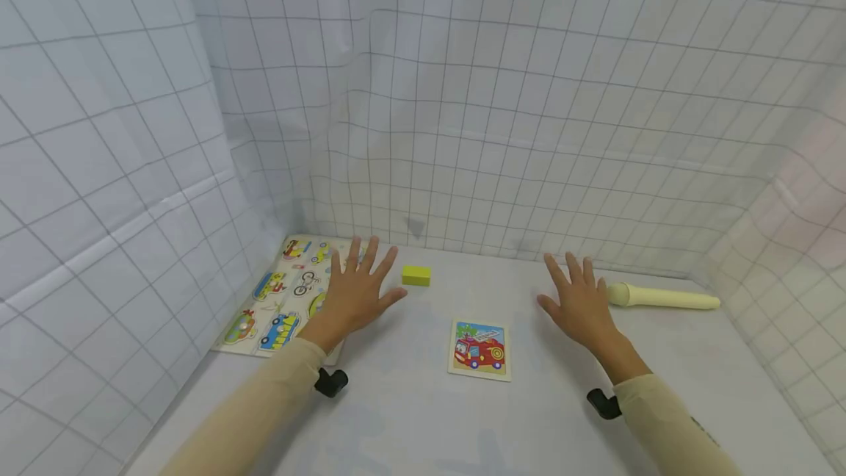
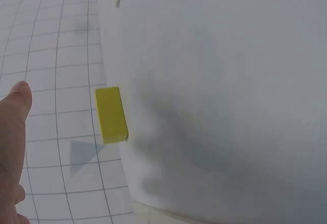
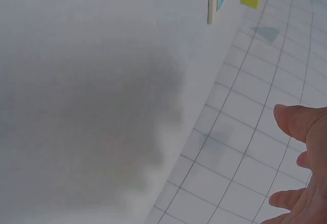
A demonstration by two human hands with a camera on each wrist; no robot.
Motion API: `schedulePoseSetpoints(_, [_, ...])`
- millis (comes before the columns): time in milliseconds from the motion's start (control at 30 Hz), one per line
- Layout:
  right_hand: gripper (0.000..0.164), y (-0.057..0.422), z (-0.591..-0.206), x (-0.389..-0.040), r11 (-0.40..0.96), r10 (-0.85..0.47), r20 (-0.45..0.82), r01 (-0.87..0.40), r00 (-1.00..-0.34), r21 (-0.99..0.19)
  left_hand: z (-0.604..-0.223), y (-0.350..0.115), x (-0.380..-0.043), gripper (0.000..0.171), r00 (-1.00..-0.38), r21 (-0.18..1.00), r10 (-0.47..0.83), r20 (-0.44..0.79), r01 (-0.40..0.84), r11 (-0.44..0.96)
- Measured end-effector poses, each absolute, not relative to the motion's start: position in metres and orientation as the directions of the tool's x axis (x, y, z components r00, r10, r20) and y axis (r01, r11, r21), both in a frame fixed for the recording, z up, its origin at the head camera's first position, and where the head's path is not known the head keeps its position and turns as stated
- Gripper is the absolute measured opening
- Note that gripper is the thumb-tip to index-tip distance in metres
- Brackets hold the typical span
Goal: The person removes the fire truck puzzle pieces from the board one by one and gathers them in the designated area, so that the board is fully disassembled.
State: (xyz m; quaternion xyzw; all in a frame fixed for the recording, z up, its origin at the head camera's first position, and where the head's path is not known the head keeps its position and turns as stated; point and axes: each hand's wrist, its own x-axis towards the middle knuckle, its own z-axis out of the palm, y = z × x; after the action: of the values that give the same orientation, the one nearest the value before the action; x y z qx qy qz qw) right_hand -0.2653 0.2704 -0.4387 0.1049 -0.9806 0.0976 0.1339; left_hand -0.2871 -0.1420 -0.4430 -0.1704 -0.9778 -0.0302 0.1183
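Observation:
My left hand (image 1: 355, 297) hovers with fingers spread, overlapping the right side of a vehicle picture puzzle board (image 1: 264, 300) in the head view. Just right of its fingertips sits a yellow block (image 1: 416, 275), which the left wrist view shows as a plain yellow block (image 2: 111, 115) beyond the thumb. My right hand (image 1: 581, 305) is also spread, holding nothing, with its shadow on the table in the right wrist view. Close to its fingers lies a pale yellow stick with a rounded end (image 1: 667, 298). Between the hands lies a small square fire truck picture puzzle (image 1: 479, 350).
A white table (image 1: 423, 424) carries all of these things. White grid-patterned curtains (image 1: 463, 131) rise behind it and on both sides. Each wrist wears a dark strap piece, such as the black mount (image 1: 332, 383) on the left.

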Motion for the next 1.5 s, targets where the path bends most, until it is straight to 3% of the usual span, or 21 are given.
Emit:
schedulePoseSetpoints(133, [0.068, 0.259, -0.445, -0.260, 0.923, -0.181, 0.219, -0.242, -0.959, -0.300, -0.447, -0.129, -0.280, 0.079, -0.886, 0.041, 0.382, 0.262, 0.406, 0.913])
schedulePoseSetpoints(300, [0.043, 0.243, -0.451, -0.255, 0.807, -0.168, 0.063, -0.174, -0.984, -0.564, -0.450, -0.100, -0.265, 0.054, -0.784, 0.085, 0.541, 0.305, 0.588, 0.804])
schedulePoseSetpoints(533, [0.039, 0.222, -0.467, -0.247, 0.607, -0.187, -0.213, 0.057, -0.959, -0.793, -0.455, -0.049, -0.244, 0.043, -0.714, 0.123, 0.688, 0.130, 0.700, 0.703])
schedulePoseSetpoints(867, [0.039, 0.217, -0.475, -0.242, 0.535, -0.219, -0.238, 0.087, -0.946, -0.840, -0.472, -0.010, -0.236, 0.043, -0.669, 0.049, 0.743, 0.004, 0.742, 0.668])
schedulePoseSetpoints(1167, [0.041, 0.216, -0.478, -0.242, 0.533, -0.213, -0.236, 0.089, -0.948, -0.842, -0.477, -0.005, -0.231, 0.061, -0.702, 0.100, 0.707, -0.092, 0.700, 0.707])
schedulePoseSetpoints(1500, [0.034, 0.211, -0.476, -0.242, 0.547, -0.208, -0.229, 0.081, -0.951, -0.833, -0.483, -0.004, -0.230, 0.067, -0.718, 0.138, 0.681, -0.142, 0.667, 0.732])
